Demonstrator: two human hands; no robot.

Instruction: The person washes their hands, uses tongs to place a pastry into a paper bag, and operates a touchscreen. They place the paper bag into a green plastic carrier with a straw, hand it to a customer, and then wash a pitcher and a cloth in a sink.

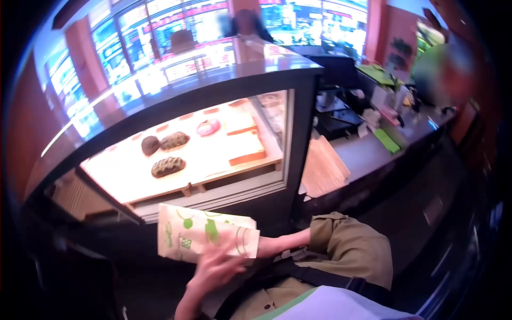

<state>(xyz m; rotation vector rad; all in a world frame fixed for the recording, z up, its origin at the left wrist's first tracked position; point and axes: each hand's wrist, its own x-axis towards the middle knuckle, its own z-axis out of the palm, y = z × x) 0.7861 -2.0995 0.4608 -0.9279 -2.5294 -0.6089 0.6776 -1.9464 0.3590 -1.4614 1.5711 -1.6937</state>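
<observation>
A white paper bag (178, 237) with green print lies sideways in front of me, below the display case. My right hand is hidden inside the bag; its forearm (282, 244) enters at the bag's right end, below a rolled olive sleeve. My left hand (217, 264) is at the near side of the bag, slightly blurred, with its fingers apart against the paper. Beyond the bag, inside the lit case, sit two oblong dark pastries with pale drizzle, one nearer (168, 167) and one farther (174, 140). Beside the farther one is a round dark bun (150, 145).
The display case (304, 122) has a dark frame. A pink round pastry (208, 127) and a block of bread (247, 152) lie on its shelf. Right of it, the counter (368, 160) holds wooden trays (322, 168) and a monitor (341, 72). A person (248, 24) stands beyond the case.
</observation>
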